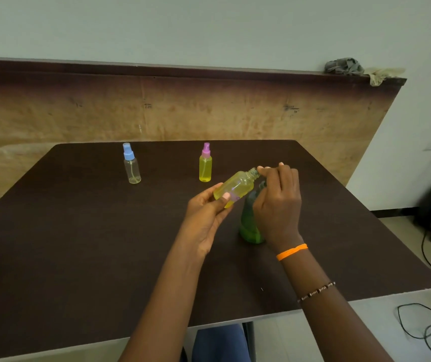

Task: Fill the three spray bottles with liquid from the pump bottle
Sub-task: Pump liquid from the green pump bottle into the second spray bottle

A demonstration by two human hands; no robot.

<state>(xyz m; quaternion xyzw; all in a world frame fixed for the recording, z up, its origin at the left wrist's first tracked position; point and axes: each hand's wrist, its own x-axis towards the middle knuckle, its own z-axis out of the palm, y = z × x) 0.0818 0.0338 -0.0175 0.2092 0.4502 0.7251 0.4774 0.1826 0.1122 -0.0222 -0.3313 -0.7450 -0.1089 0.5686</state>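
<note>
I see my left hand (pixel 204 218) holding an uncapped clear plastic spray bottle of yellow liquid (pixel 235 188) above the dark brown counter (pixel 78 244). The thumb lies across the bottle's front and the fingers (pixel 215 188) curl behind it, so the hand grasps the bottle near its base. The bottle is tilted, its threaded neck pointing up and to the right.

My right hand (pixel 278 205) is raised just beside that neck. Its fingertips (pixel 262 168) are drawn together at the open mouth of the bottle, touching or almost touching it. Whether they pinch something small there I cannot tell. An orange band (pixel 291 252) circles the right wrist, and a beaded bracelet (pixel 316 292) sits further up the forearm.

Directly behind and below the right hand stands the green translucent pump bottle (pixel 249 226), upright on the counter, its top hidden by the hand.

Toward the far edge of the counter stand two more small bottles, both upright and well apart from each other. The clear spray bottle with a blue cap (pixel 132 164) looks nearly empty. The spray bottle with a pink cap (pixel 205 164) holds yellow liquid almost to its shoulder.

A crumpled grey cloth (pixel 343 66) rests on the ledge of the wooden wall panel (pixel 156 113) behind the counter.
</note>
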